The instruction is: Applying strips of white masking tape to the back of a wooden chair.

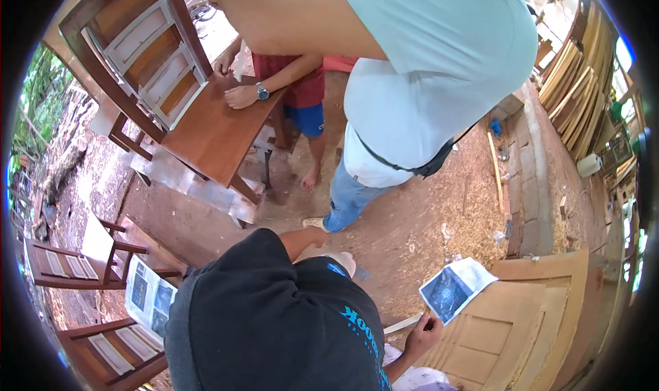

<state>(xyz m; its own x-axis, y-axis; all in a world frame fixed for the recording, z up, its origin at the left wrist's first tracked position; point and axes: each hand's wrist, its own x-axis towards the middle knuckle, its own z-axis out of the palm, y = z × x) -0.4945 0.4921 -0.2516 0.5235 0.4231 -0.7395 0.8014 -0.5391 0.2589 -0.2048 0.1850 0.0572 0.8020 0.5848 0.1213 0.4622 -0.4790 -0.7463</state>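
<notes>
My right hand [423,334] is closed at the lower edge of a printed paper sheet [449,291], which hangs folded above pale wooden panels. A thin white strip [403,324] lies beside its fingers. My left forearm comes out of a black sleeve, and my left hand [317,237] is small in view near my knee, its fingers hidden. Ahead and to the left, a brown wooden chair [213,134] stands raised on a support, white strips across its back. A co-worker in red rests a hand with a wristwatch [262,91] on its seat.
A co-worker in a white shirt [439,68] stands close ahead. More wooden chairs [62,266] and another printed sheet [147,296] are at left. Panelled boards [504,329] lie at lower right. Stacked timber [570,89] leans at far right. Sawdust covers the dirt floor [439,219].
</notes>
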